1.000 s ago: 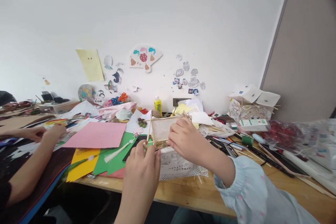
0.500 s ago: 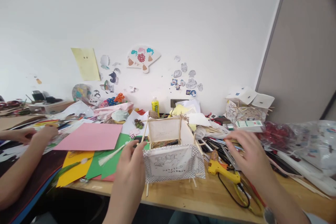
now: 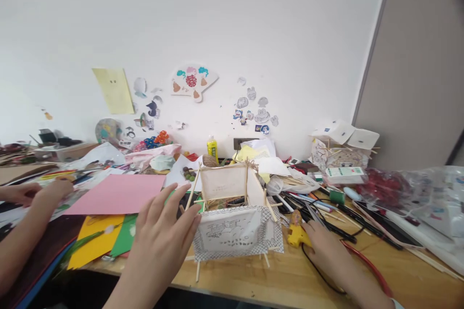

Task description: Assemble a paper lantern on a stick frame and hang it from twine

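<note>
My left hand (image 3: 159, 239), fingers spread apart, is resting against the left side of the paper-and-stick lantern (image 3: 237, 229), which is standing near the front edge of the tabletop (image 3: 290, 277). My right hand (image 3: 326, 251) is lying over the yellow glue gun (image 3: 296, 235) just right of it; I cannot tell its grip. Farther back, a pink sheet (image 3: 116, 193) is lying flat.

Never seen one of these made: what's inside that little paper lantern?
Through the open top of the paper lantern, thin wooden sticks cross between its panels. The printed front panel hides the lower inside; the left hand rests against its left side.
</note>
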Demonstrator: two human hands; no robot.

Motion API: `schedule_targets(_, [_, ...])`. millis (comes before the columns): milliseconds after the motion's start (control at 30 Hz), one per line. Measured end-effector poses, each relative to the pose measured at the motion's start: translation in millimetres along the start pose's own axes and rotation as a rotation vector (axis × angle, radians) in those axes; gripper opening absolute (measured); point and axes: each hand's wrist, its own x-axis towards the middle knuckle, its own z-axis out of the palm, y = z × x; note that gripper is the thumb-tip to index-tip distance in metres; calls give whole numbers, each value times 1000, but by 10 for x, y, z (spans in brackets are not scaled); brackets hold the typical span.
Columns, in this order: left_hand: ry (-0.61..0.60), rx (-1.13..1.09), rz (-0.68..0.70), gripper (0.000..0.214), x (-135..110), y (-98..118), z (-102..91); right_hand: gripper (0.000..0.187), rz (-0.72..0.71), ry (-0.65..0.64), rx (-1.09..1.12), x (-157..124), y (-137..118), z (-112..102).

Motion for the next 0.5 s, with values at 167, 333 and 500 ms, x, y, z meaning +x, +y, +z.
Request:
schedule_targets(167, [-8, -88, 66, 12, -36, 26, -22, 45, 14, 178, 10, 16, 69, 20])
schedule_targets(333, [-59, -132, 104, 12, -8, 39, -17, 44, -4, 528, -2, -41, 204, -237])
schedule_targets(500, [-46, -117, 69, 16, 51, 83, 14, 45, 13, 640, 41, -90, 247, -378])
